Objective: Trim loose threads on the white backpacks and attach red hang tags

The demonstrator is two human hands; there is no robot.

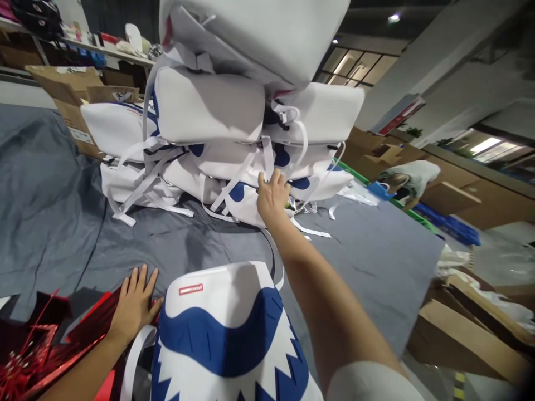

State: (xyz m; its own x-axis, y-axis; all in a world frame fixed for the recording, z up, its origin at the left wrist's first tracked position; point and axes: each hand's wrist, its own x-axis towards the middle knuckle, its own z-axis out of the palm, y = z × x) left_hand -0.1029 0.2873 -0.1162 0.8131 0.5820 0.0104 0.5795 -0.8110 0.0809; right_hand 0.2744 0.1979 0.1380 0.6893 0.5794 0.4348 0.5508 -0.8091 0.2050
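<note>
My right hand point(273, 195) is stretched forward with its fingers apart, at the front of a stack of white backpacks point(211, 108). It is over a low white-and-blue bag point(246, 207); whether it touches the bag I cannot tell. My left hand point(136, 303) lies with spread fingers at the edge of shiny red foil decorations point(79, 345). Just right of it, close to me, lies a white backpack point(217, 278) with a dark blue jagged pattern and a small red label. White straps point(137, 186) hang loose from the stacked bags.
Grey cloth point(355, 245) covers the table. Open cardboard boxes stand on the right point(463, 340) and behind the stack on the left point(75, 89). At the right back a person point(413, 172) bends near a blue crate point(451, 223). A cluttered shelf point(112, 53) runs along the left back.
</note>
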